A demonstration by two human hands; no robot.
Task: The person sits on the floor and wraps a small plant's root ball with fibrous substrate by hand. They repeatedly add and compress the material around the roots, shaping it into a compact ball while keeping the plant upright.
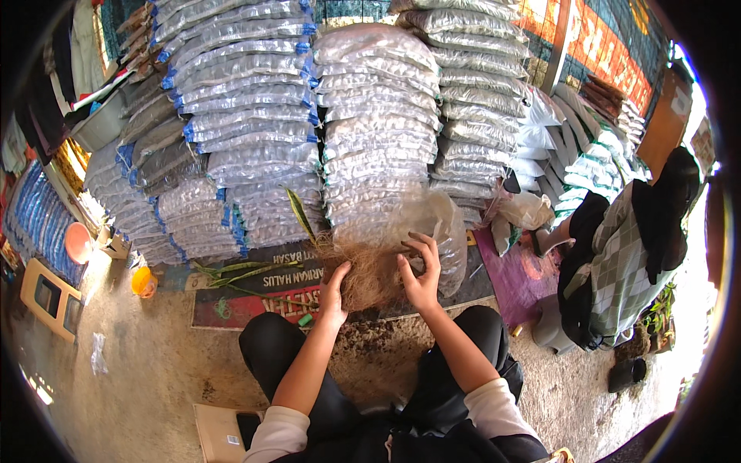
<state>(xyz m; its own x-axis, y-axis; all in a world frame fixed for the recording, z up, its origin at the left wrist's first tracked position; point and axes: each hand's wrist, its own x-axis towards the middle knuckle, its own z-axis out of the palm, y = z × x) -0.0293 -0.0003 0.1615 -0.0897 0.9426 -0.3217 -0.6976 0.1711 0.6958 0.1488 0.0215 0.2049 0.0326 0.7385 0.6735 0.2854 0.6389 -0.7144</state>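
Observation:
In front of my knees, a loose brown clump of fibrous roots or coir (370, 279) is at my hands. My left hand (335, 295) is closed against its left side, with the fingers partly hidden behind it. My right hand (421, 272) is at the right side, thumb and fingers curved and apart, with nothing visible between them. A long green leaf with yellow edges (298, 214) rises just behind the clump. Beyond my right hand stands a clear plastic bag (448, 239). Similar long leaves (245, 272) lie to the left on a printed banner (212, 310).
Tall stacks of filled plastic sacks (378, 116) stand ahead. At right, a person in a checked top (617, 262) sits beside a purple mat (505, 282). An orange container (144, 282) and a beige stool (50, 297) stand left. Cardboard (212, 432) lies near my left knee.

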